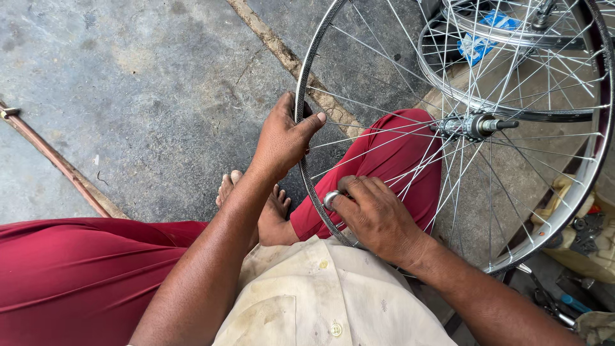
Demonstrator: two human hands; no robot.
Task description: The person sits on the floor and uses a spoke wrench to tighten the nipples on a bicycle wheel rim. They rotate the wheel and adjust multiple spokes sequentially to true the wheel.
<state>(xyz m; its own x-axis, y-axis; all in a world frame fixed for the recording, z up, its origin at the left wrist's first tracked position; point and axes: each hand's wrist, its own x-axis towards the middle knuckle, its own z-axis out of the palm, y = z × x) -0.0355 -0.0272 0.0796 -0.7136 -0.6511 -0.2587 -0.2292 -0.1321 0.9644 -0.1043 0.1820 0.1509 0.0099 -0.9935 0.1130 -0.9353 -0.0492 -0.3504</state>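
A bicycle wheel (580, 186) stands upright across a seated person's lap, its silver rim curving from the top of the scene down to the near right, its hub (473, 125) and axle pointing right at centre. The left hand (282, 138) is closed around the rim's left edge, thumb hooked over the metal toward the spokes. The right hand (375, 214), lower on the same rim, pinches a small round silver tool (331, 198) against the rim where a spoke (384, 144) meets it, fingers curled tight about it. Red trousers (83, 275) cover both knees, the right knee showing through the spokes. A bare foot (275, 208) rests on the grey concrete floor (147, 83) just beyond the left forearm. Behind the wheel, at far right, a second rim (442, 80) lies with blue paper (477, 45) showing through it. Hand tools (564, 301) lie scattered at near right. A rusty pipe (61, 163) crosses the floor at left.
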